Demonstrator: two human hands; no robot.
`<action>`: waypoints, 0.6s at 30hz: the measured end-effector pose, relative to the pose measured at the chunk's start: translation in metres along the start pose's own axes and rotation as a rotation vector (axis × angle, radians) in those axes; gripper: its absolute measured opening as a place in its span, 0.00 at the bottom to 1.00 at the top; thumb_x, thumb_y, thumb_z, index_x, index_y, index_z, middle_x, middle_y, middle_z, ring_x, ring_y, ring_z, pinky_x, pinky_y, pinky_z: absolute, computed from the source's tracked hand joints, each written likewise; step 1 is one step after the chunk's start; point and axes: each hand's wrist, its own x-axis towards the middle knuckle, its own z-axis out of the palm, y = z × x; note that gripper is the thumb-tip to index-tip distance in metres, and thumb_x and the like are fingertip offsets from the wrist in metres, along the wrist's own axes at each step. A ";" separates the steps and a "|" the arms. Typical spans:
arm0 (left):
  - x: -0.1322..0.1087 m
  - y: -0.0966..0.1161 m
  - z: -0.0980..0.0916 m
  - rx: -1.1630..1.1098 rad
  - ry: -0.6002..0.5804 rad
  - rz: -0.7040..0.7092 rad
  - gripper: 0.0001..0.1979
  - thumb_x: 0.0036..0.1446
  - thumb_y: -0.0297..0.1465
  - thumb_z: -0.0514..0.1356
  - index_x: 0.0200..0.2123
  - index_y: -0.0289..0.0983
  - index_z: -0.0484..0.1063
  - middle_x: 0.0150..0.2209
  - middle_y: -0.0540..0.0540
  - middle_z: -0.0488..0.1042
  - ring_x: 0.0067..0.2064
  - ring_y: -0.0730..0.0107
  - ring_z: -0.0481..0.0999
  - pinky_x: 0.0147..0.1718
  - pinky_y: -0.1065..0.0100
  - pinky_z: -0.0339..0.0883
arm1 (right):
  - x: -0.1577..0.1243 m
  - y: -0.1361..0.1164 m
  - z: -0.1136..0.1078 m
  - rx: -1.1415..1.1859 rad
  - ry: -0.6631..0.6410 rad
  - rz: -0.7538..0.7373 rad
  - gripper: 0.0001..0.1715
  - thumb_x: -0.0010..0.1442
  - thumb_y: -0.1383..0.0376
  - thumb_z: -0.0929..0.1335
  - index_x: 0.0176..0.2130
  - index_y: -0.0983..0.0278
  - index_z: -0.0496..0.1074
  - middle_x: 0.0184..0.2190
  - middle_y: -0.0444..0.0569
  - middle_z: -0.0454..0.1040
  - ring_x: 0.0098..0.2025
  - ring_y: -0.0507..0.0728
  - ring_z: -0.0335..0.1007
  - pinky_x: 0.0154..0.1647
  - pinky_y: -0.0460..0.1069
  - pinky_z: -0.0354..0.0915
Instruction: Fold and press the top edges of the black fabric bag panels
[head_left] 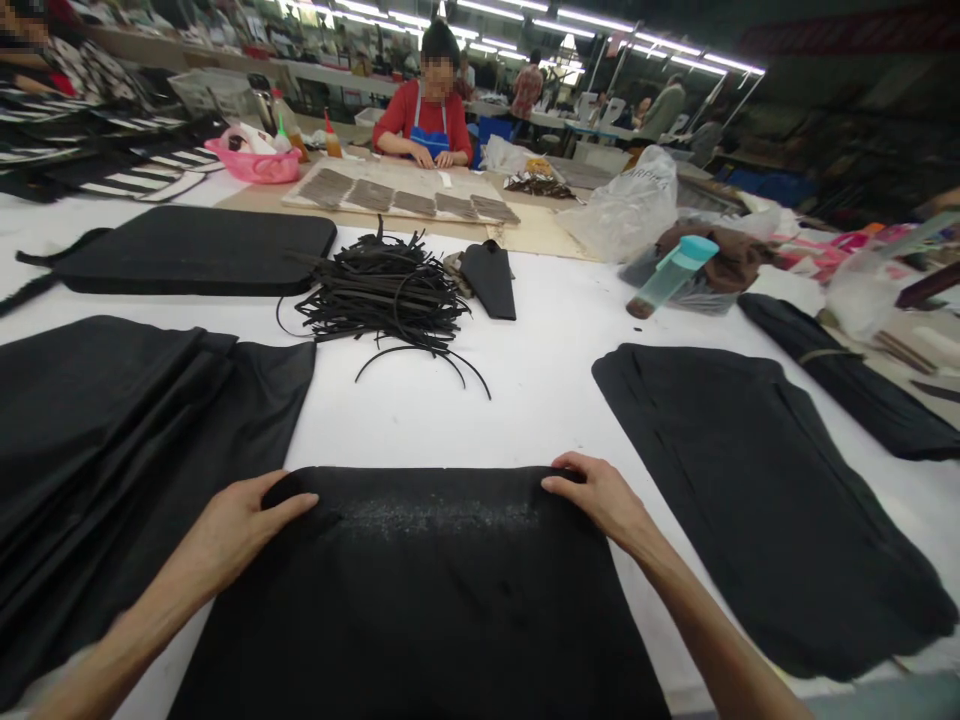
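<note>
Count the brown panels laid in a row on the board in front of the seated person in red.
5, in one row on the board: far left, next, middle, fourth, far right. None looks hidden.

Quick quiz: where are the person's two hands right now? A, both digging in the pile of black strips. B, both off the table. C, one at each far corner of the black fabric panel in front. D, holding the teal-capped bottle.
C: the left hand and right hand each rest on a far corner of the black fabric panel, apart from the strips and bottle.
</note>
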 end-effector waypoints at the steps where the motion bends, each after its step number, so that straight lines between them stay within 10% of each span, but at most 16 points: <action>1: 0.003 0.002 0.002 0.073 -0.008 0.023 0.22 0.43 0.49 0.61 0.34 0.37 0.75 0.30 0.46 0.78 0.33 0.56 0.77 0.31 0.67 0.69 | 0.002 -0.006 0.002 -0.073 0.003 -0.025 0.15 0.51 0.52 0.67 0.34 0.59 0.73 0.33 0.45 0.74 0.37 0.59 0.68 0.35 0.49 0.59; 11: 0.004 0.003 0.013 0.271 0.155 0.319 0.17 0.51 0.45 0.53 0.27 0.38 0.70 0.28 0.49 0.73 0.32 0.64 0.72 0.31 0.70 0.61 | 0.005 -0.041 0.019 -0.235 -0.047 -0.248 0.08 0.55 0.59 0.67 0.28 0.59 0.71 0.30 0.44 0.71 0.36 0.56 0.66 0.35 0.48 0.56; 18: -0.006 -0.001 0.023 0.158 0.246 0.329 0.16 0.56 0.45 0.51 0.28 0.38 0.66 0.27 0.51 0.69 0.30 0.69 0.69 0.31 0.72 0.59 | 0.004 -0.036 0.037 -0.264 0.204 -0.330 0.16 0.63 0.58 0.58 0.27 0.60 0.66 0.31 0.45 0.68 0.31 0.53 0.64 0.32 0.47 0.56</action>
